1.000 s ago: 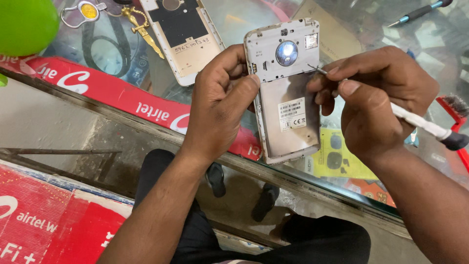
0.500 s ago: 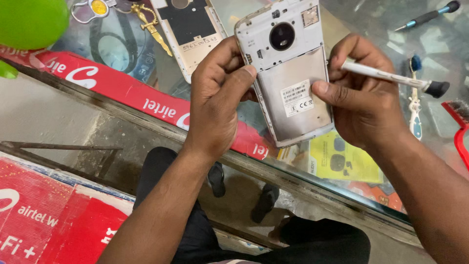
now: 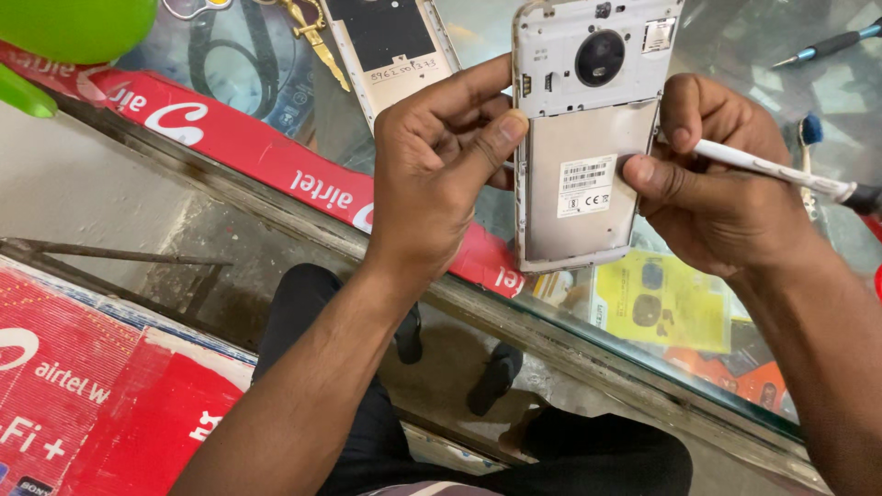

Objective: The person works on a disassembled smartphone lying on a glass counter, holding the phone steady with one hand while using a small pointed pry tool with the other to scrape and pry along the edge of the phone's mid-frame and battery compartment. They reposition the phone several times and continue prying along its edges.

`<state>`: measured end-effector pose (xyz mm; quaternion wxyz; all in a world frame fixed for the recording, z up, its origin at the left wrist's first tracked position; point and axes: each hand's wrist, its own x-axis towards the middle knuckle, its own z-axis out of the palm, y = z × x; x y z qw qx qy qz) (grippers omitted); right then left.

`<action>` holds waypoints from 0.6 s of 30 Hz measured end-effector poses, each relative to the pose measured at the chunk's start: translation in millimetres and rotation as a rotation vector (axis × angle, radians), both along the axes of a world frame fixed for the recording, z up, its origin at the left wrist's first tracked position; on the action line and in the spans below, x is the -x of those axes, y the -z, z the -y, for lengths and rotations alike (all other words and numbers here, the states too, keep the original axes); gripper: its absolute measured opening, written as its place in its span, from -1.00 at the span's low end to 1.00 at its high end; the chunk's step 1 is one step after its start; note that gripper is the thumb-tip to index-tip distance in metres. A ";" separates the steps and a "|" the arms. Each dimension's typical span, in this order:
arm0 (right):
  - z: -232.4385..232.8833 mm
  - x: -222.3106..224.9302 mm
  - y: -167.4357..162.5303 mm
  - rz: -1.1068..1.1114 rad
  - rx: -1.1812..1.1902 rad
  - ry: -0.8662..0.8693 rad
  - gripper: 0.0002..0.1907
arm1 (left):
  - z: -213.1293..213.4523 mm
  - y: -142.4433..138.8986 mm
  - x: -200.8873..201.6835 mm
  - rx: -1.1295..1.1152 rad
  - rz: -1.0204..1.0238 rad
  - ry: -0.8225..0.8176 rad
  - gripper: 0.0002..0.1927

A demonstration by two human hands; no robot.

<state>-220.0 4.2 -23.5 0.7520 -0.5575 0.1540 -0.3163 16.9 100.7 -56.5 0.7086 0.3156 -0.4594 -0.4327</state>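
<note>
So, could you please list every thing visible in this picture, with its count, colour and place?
opened phone: one, silver-grey with a round black camera part and a white label, held upright between both hands over the counter.
back cover: one, pale with a dark inside, lying on the glass counter, top centre.
white tool: one, white shaft with a dark end, in the right hand.
scissors: one, gold handles, top left on the glass.
screwdriver: one, blue and black, top right.
green object: one, top left corner.
yellow packet: one, under the glass.
left hand: grips the phone's left edge.
right hand: thumb on the phone's back, holding the tool.
</note>
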 end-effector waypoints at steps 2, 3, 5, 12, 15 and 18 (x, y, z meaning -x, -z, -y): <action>-2.4 -1.1 0.7 -0.025 0.026 0.037 -0.71 | 0.5 -0.4 -0.2 -0.016 0.024 -0.024 -0.63; -3.6 -1.1 1.4 -0.039 0.037 0.061 -0.70 | 1.1 -1.1 0.4 -0.026 0.033 -0.033 -0.62; -4.8 -1.1 3.2 -0.048 0.052 0.095 -0.68 | 1.7 -3.4 2.9 -0.022 0.014 -0.036 -0.65; -8.9 -3.1 4.2 0.021 0.066 0.244 -0.60 | -7.5 -14.3 4.7 0.045 -0.012 0.053 -0.44; -13.6 -6.9 0.4 0.035 0.046 0.293 -0.61 | -7.5 -16.8 2.2 0.031 -0.008 0.118 -0.33; -16.1 -12.6 -2.5 -0.009 0.017 0.375 -0.69 | -6.6 -18.4 1.7 0.159 0.081 0.088 -0.27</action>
